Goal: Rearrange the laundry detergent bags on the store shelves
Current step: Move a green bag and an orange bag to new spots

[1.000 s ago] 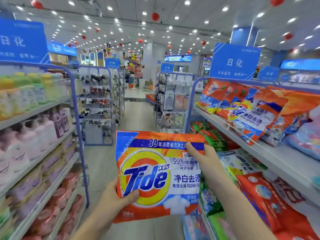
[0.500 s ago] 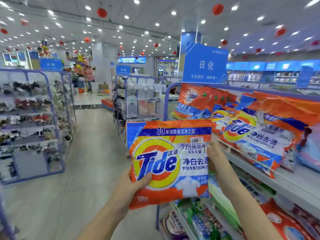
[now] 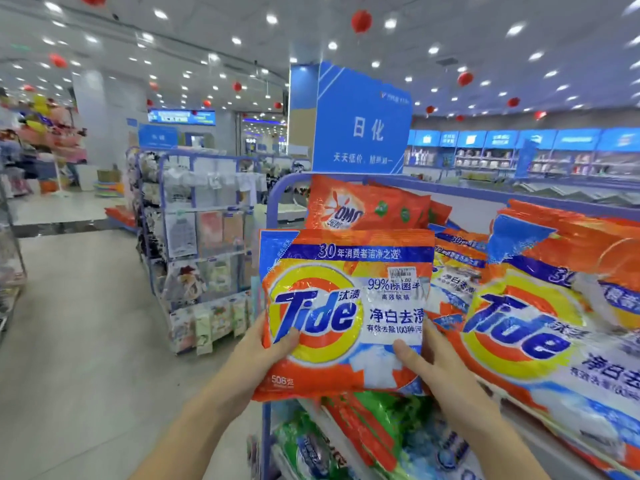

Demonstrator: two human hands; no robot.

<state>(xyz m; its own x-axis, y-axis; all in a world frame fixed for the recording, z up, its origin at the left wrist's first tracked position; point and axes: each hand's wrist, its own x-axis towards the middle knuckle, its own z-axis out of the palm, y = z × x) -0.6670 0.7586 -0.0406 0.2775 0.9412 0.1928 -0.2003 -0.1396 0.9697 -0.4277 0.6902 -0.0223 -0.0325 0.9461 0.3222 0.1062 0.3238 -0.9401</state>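
The detergent bag is held upright in the air at the near end of the shelf unit, level with its top tier. Its printed face is towards the camera. It is orange with a yellow ring and blue lettering, and a small white price label sits on its upper right. Whether it touches the stock behind it cannot be told.

The left hand grips the bag's lower left edge, with the thumb across the front and the fingers hidden behind. The right hand grips the lower right part, with the thumb pressed on the front panel and the fingers wrapped round the right edge. Both forearms rise from the bottom of the view.

Directly behind and to the right, a row of matching orange bags leans on the top tier, overlapping one another. At the far left end of that tier a red-orange bag of another brand stands behind the held bag. On the tier below lie green bags and further orange ones, partly hidden.

A blue sign with white characters stands above the unit. Across the aisle, a blue-framed rack carries small hanging goods. Red lanterns hang from the lit ceiling. The floor is pale grey.
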